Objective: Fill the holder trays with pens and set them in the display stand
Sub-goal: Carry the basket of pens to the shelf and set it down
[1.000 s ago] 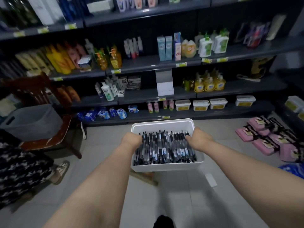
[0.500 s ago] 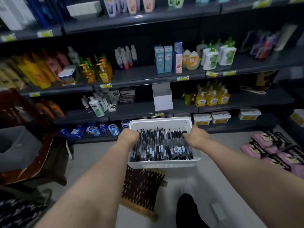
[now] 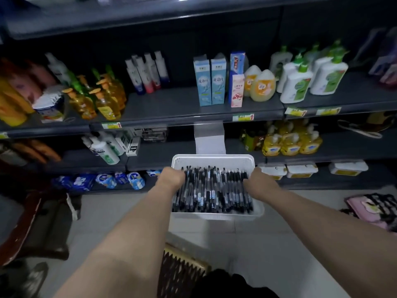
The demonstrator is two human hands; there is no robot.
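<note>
Dark shelves [image 3: 171, 104] behind — left hand [image 3: 171, 179] and right hand [image 3: 258, 181] grip a white perforated tray [image 3: 214, 158] of pens [image 3: 214, 190].

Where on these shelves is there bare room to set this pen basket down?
Best patch: the shelf stretch between the white bottles and the white box, just beyond the basket. Another: one shelf up, between the slim bottles and blue cartons. Crowded: pump bottles at left, bottom-shelf tubs.

back: dark grey shelves [image 3: 171, 104] are spanning the room, carrying yellow soap bottles [image 3: 290, 145] and blue boxes [image 3: 211, 82] | underfoot: pale floor tiles [image 3: 111, 222] are catching dim light | left: a worn wooden chair [image 3: 43, 229] is standing near the shelves | right: pink packs [image 3: 365, 209] are lying on the tiles
</note>
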